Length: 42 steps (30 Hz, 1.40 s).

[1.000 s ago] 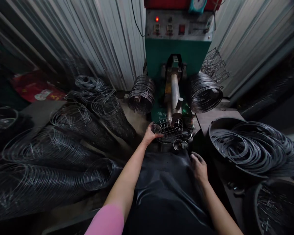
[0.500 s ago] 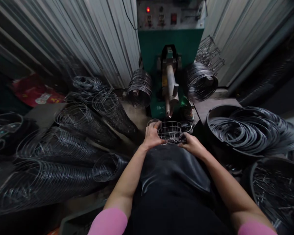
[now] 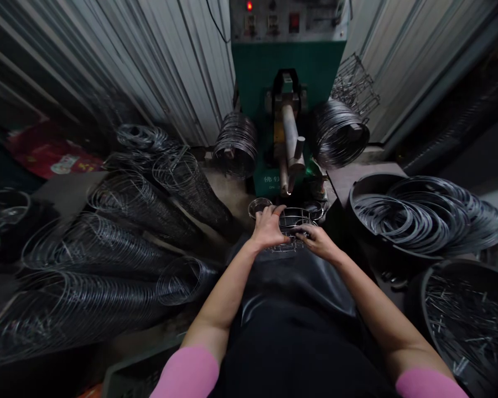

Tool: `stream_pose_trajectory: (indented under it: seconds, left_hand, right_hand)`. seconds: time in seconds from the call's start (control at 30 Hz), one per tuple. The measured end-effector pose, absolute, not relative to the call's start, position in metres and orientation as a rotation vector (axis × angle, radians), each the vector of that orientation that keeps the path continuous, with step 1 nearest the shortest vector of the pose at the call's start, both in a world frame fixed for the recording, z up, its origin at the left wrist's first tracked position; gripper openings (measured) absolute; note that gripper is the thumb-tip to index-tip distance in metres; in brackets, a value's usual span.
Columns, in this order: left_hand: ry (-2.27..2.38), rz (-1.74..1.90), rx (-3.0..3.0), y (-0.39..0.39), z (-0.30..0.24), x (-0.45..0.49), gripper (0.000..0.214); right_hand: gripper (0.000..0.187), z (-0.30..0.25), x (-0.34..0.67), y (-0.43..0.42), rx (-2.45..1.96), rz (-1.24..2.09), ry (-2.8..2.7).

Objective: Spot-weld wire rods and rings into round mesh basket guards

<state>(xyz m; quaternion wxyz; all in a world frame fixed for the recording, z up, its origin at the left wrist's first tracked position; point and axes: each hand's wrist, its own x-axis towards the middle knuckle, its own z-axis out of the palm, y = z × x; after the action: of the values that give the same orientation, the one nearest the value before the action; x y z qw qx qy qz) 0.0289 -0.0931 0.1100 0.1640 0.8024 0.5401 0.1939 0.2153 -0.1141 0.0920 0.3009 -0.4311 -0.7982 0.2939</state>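
Note:
Between my hands, close to my apron-covered lap, is a round wire basket [image 3: 295,216] made of thin metal rods. My left hand [image 3: 269,226] grips its left side, thumb toward me and fingers over the far edge. On the right, my right hand [image 3: 316,239] has its fingers closed at the basket's near right rim; whether they also pinch a small wire is too dark to tell. Just beyond the basket stands the green spot welder [image 3: 288,149], its electrode tip [image 3: 286,192] above and apart from the wire.
Stacks of wire rings [image 3: 108,287] lie along the left. Wire coils [image 3: 234,146] flank the welder on both sides. At right stand a tub of wire hoops [image 3: 398,218] and a bucket of short wire pieces [image 3: 468,315]. A crate [image 3: 128,373] sits low left.
The bright glow at the electrode tip has faded. My hands and the basket have drawn a little toward me, and my right hand has shifted inward along the rim.

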Motion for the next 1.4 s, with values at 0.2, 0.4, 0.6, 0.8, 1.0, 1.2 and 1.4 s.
stream_pose_trajectory:
  seconds: [0.2, 0.4, 0.6, 0.8, 1.0, 1.2, 1.4]
  left_hand:
    - [1.501, 0.585, 2.242, -0.082, 0.104, 0.029, 0.094]
    - [1.501, 0.6, 2.211, -0.068, 0.108, 0.026, 0.092]
    - [1.483, 0.645, 2.242, -0.054, 0.105, 0.02, 0.095]
    - [1.492, 0.676, 2.196, -0.031, 0.106, 0.018, 0.095]
    - [1.482, 0.651, 2.13, -0.02, 0.108, 0.02, 0.093]
    - [1.622, 0.673, 2.115, -0.016, 0.106, 0.026, 0.096]
    - [1.634, 0.708, 2.043, -0.001, 0.101, 0.028, 0.095]
  right_hand:
    - [0.024, 0.093, 0.22, -0.104, -1.084, 0.71, -2.234]
    - [0.017, 0.086, 0.215, -0.092, -1.045, 0.645, -2.181]
    - [0.015, 0.09, 0.211, -0.082, -1.032, 0.57, -2.174]
    - [0.015, 0.098, 0.208, -0.056, -1.055, 0.519, -2.221]
    - [0.013, 0.098, 0.207, -0.046, -1.087, 0.48, -2.184]
    - [0.016, 0.093, 0.204, -0.043, -1.19, 0.437, -2.132]
    - [0.034, 0.092, 0.207, -0.05, -1.345, 0.431, -1.688]
